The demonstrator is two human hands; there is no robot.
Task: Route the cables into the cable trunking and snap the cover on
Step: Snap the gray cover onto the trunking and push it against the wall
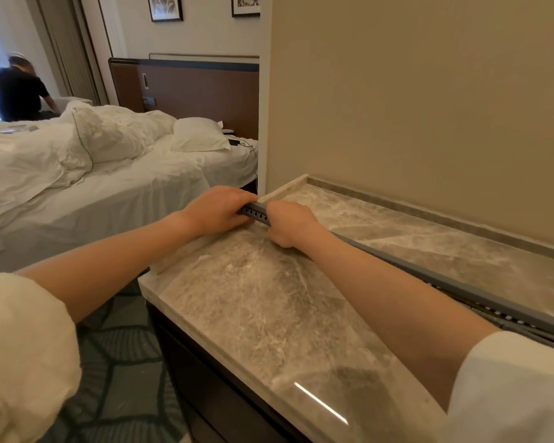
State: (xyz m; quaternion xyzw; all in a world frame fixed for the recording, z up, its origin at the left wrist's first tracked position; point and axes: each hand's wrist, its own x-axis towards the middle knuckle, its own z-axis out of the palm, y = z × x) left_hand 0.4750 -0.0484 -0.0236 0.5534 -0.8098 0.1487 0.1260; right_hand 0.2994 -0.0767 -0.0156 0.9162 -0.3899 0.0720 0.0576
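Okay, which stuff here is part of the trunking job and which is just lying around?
Job:
trunking
left hand, gripping its far end
right hand, gripping beside it
marble top it lies on

Lying about:
bed
pillow
charger on the bed
framed pictures

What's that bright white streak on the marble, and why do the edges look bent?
Head view: the streak is glare from a light on the polished marble top; the wide-angle lens bows the grey trunking and stretches the sleeves; the window at far left is blown out.
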